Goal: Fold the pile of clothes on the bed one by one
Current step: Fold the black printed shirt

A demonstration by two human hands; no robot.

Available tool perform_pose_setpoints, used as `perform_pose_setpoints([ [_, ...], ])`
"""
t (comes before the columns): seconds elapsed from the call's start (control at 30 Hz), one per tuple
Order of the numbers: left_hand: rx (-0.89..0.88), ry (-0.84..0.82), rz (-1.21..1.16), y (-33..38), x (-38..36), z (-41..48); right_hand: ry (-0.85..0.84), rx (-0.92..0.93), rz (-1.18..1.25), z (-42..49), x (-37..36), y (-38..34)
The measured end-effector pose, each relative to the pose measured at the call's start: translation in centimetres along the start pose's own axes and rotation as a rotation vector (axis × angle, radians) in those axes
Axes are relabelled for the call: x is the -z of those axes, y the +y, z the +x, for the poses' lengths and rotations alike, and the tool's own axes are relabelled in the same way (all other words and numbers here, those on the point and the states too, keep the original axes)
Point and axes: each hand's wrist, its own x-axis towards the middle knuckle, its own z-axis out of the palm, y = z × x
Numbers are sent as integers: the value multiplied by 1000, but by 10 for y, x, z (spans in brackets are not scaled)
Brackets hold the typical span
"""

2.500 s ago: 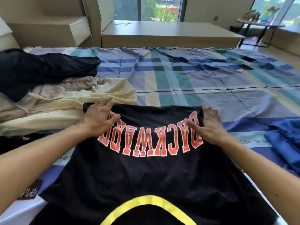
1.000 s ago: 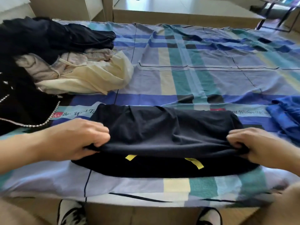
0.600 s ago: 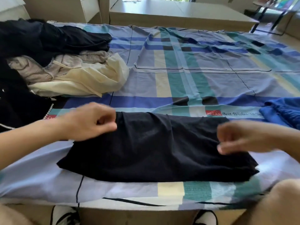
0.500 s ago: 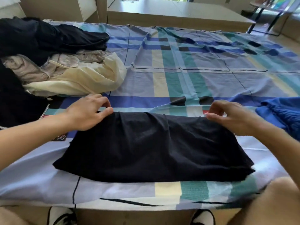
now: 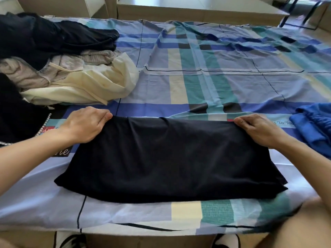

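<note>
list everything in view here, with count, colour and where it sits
folded black shirt: 1, black, near edge of the bed, centre
cream garment: 1, cream, unfolded, beyond the shirt to the left
striped beige garment: 1, beige-grey, left, against the cream garment
black clothes: count unclear, black, far left corner
black beaded garment: 1, black with pale bead trim, left edge
blue garment: 1, blue, right edge
bed sheet: 1, blue, teal and cream plaid, under all the clothes
wooden platform: 1, light brown, beyond the bed
shoes: 2, white and black, floor below the bed edge
left hand: 1, grips the shirt's far left corner
right hand: 1, pinches the shirt's far right corner
</note>
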Motion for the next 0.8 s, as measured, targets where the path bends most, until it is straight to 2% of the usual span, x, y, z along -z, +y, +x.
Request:
perform_pose_setpoints([
  [0.23,-70,91,116,-13,2,-10,-43,-84,-6,-3,1,13],
  [0.4,54,-39,127,-1,10,-21,-44,-118,-34,-3,-1,9],
  [0.57,134,-205,384,-1,2,-15,-73,-193,-15,-6,0,1],
  [0.6,146,-198,446,1,1,-13,-96,-218,35,-8,1,0],
  [0.67,123,-50,470,13,3,-10,-130,-279,206,-14,6,-1],
  [0.73,37,90,320,43,8,-11,-176,-376,421,-25,15,-3],
  [0.8,-107,136,149,96,11,-19,-236,-461,568,-37,25,-2],
])
